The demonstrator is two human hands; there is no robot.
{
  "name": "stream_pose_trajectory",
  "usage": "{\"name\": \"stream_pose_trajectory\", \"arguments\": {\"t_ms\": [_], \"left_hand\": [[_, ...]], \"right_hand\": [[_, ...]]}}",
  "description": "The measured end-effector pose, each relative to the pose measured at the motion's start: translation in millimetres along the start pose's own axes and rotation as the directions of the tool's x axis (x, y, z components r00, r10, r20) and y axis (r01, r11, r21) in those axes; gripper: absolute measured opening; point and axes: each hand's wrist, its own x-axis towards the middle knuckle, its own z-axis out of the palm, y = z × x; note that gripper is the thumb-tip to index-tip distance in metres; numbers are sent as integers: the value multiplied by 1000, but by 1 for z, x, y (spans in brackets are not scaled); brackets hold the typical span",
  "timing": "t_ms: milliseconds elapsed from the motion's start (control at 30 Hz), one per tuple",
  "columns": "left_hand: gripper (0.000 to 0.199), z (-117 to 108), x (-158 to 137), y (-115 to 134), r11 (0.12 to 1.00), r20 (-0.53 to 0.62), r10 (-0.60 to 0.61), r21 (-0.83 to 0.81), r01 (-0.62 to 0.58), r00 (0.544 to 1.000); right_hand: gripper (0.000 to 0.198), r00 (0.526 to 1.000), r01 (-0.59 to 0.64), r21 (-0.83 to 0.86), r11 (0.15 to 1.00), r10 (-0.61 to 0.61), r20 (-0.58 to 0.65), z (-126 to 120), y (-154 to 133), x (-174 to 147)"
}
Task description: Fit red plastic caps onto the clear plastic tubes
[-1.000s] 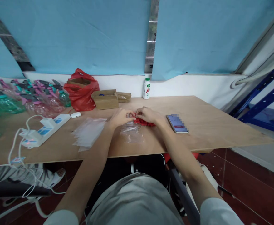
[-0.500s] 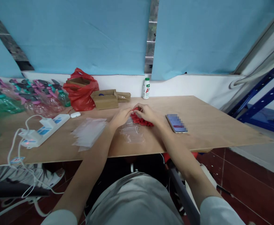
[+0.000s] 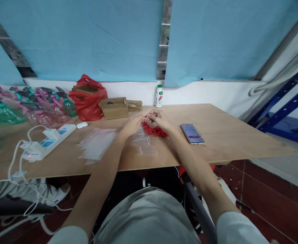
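My left hand (image 3: 133, 126) and my right hand (image 3: 160, 120) meet above the pile, fingertips pinched together. Between them they hold a small slim red piece (image 3: 146, 116); its exact kind is too small to make out. Just below lies a heap of small red pieces (image 3: 157, 131), partly covered by my right hand. Thin, clear, stick-like pieces (image 3: 144, 144) are spread in rows in front of the heap. Left of my left forearm, flat clear plastic bags (image 3: 98, 144) lie in a loose stack.
A phone (image 3: 192, 134) lies to the right. A white bottle with a green cap (image 3: 159, 96) stands at the back. Further left are a cardboard box (image 3: 114, 108), a red plastic bag (image 3: 89, 101), a power strip (image 3: 49, 142) with cables and several spray bottles (image 3: 42, 115).
My right hand has risen slightly and its fingers have shifted, baring more of the red heap. The red piece now shows between both hands. My left hand has hardly moved.
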Motion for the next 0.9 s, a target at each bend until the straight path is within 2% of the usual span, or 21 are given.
{"name": "stream_pose_trajectory", "arguments": {"t_ms": [100,333,500,567,633,667,700,767,833,900], "left_hand": [[45,0,3,-1,995,51,56,84,-60,997],[51,1,8,2,989,42,31,146,-37,999],[50,4,13,10,987,27,23,156,-27,999],[48,5,12,8,988,24,20,154,-24,1000],[47,1,9,1,987,24,5,160,-9,1000],[47,-2,6,-5,986,17,-14,168,10,1000],[46,-6,3,-12,983,5,-37,180,35,999],[45,-14,-2,-23,978,-63,-90,185,101,994],[44,-18,-4,-26,976,-167,-118,163,145,979],[41,-16,-4,-17,977,-196,-112,155,144,974]], "right_hand": [[41,998,2,-7,1000,-2,-58,3,2,3],[37,986,14,-47,999,-22,-165,4,1,6],[34,970,66,-142,988,-97,-222,17,2,6],[32,964,73,-185,980,-117,-239,15,2,8],[31,936,72,-219,973,-142,-322,-2,0,10],[31,898,74,-229,971,-165,-407,-16,-1,12],[32,822,77,-232,970,-193,-535,-33,-3,14],[31,710,89,-227,970,-222,-668,-65,-4,18],[31,704,107,-245,964,-248,-666,-83,-2,22],[33,784,116,-288,950,-266,-561,-79,3,25]]}}
